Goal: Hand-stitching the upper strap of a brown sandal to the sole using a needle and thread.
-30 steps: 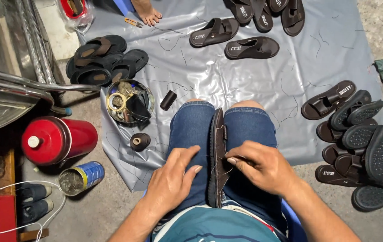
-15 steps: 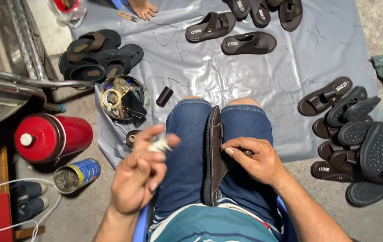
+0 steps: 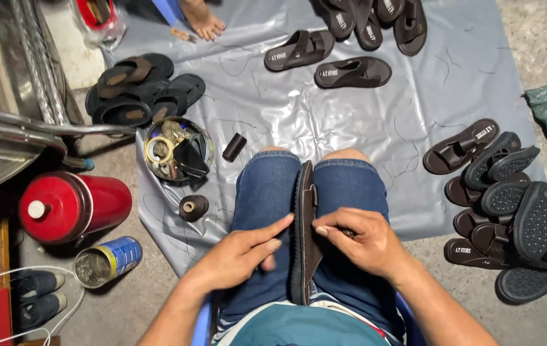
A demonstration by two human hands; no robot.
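Observation:
A dark brown sandal point(image 3: 303, 230) stands on edge between my knees, clamped by my thighs in denim shorts. My left hand point(image 3: 241, 253) rests on my left thigh, its fingers stretched out and touching the sandal's sole edge. On the other side my right hand point(image 3: 357, 240) presses against the sandal with thumb and forefinger pinched at its edge; what they pinch is too small to tell.
A grey plastic sheet point(image 3: 325, 122) covers the ground ahead. Piles of brown sandals lie at the right point(image 3: 510, 211), top point(image 3: 350, 38) and left point(image 3: 139, 90). A round tin of tools point(image 3: 177, 150), two thread spools point(image 3: 193, 207), a red flask point(image 3: 72, 205) and a blue can point(image 3: 107, 259) sit at left. Another person's foot point(image 3: 203, 19) is at top.
My left hand, raised off to the left half a second ago, has come back down onto my thigh against the sandal. The right hand has stayed at the sandal's edge.

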